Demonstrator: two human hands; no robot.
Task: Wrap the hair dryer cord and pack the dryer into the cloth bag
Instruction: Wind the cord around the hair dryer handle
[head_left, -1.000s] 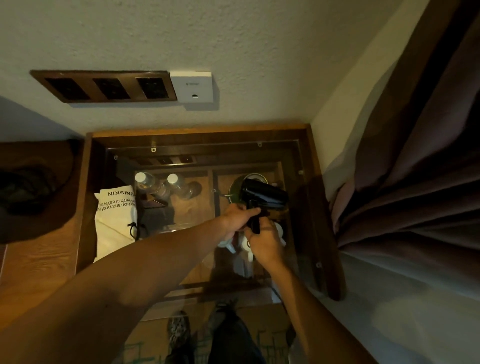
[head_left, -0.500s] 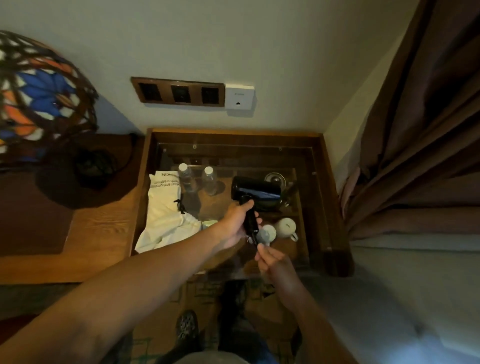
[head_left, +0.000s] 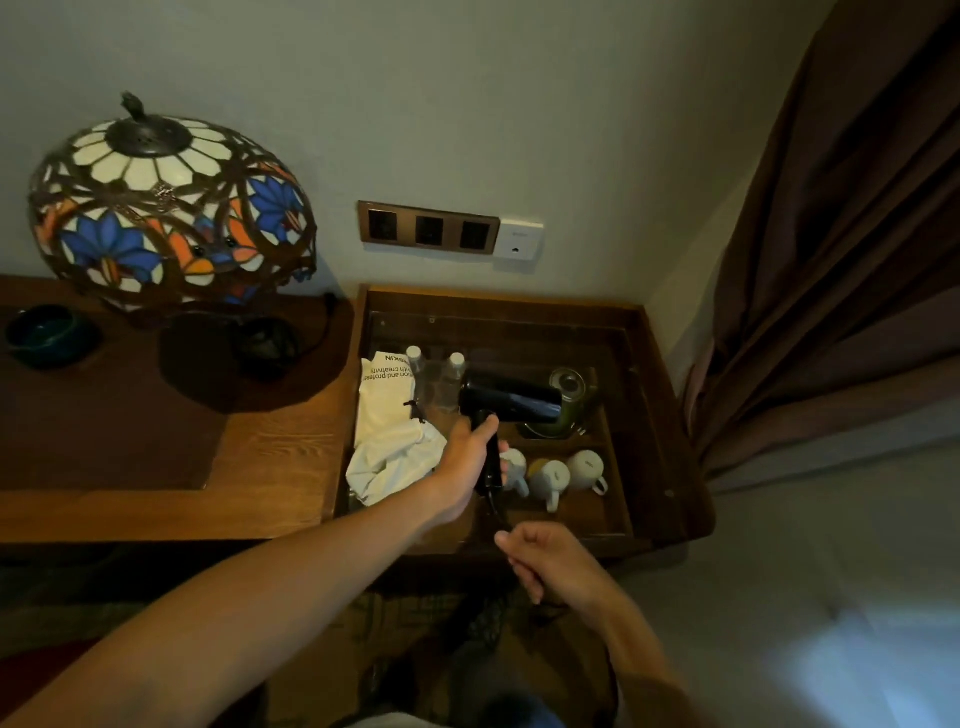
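My left hand (head_left: 467, 457) grips the handle of a black hair dryer (head_left: 511, 400), held above the glass-topped side table (head_left: 670, 467) with its barrel pointing right. The black cord (head_left: 497, 512) runs down from the handle's end to my right hand (head_left: 550, 564), which pinches it below and nearer to me. More cord hangs out of the hand's underside and fades into the dark. The white cloth bag (head_left: 389, 426), printed with black text and fitted with a dark drawstring, lies crumpled on the glass to the left of the dryer.
Under the glass are two water bottles (head_left: 436, 374), a kettle (head_left: 566, 400) and three white mugs (head_left: 556, 473). A stained-glass lamp (head_left: 166, 208) and a dark bowl (head_left: 47, 332) stand on the wooden desk at left. Wall sockets (head_left: 428, 228) sit above; a brown curtain (head_left: 831, 260) hangs right.
My right hand has slid down the cord, away from the dryer handle and toward me. The view has pulled back and swung left, bringing the lamp fully into sight.
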